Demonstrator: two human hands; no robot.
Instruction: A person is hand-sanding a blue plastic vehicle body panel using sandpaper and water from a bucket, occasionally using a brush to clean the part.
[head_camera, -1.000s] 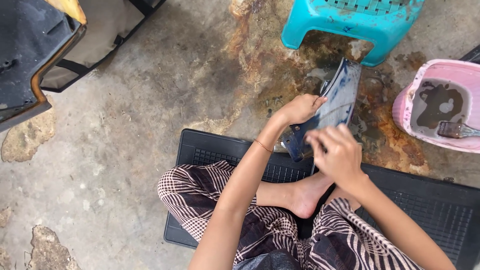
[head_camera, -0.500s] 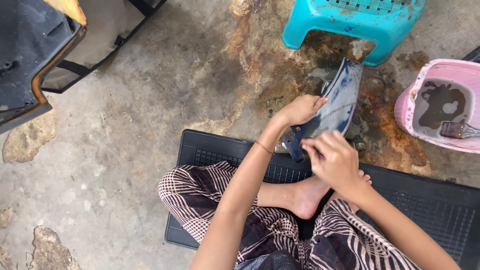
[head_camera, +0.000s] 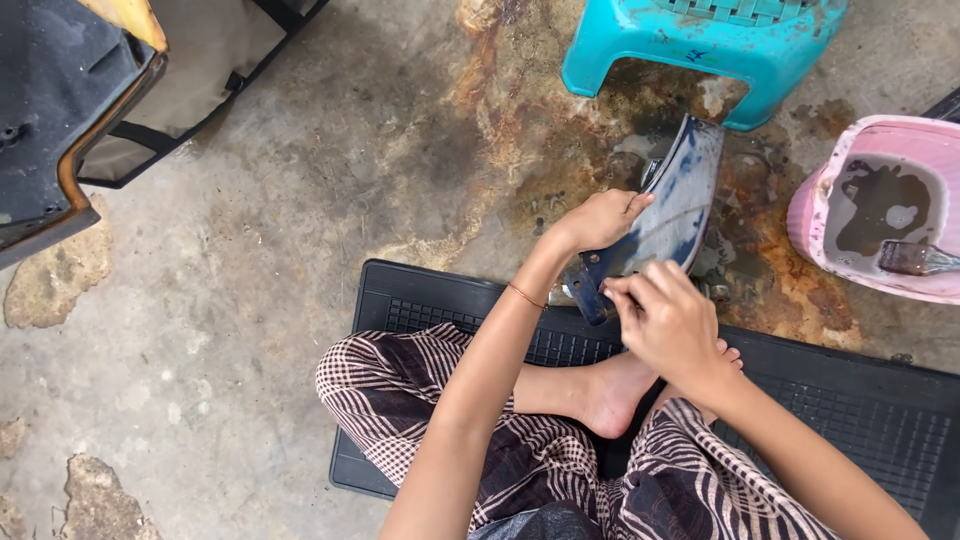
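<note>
Stained concrete floor (head_camera: 300, 250) with black rubber mat (head_camera: 860, 420); left hand (head_camera: 600, 220) grips a curved dark-blue metal panel (head_camera: 680, 205) propped on the floor; right hand (head_camera: 665, 320) closes at its lower end, apparently rubbing; continued work likely needs steady bracing.

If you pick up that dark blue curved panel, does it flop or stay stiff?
Probably stiff: the blue panel keeps its curve while the left hand props it up on the ground. It looks wet and shiny, so it may be slippery. It seems fairly light, since the left hand steadies it while the right hand works its lower end.
</note>
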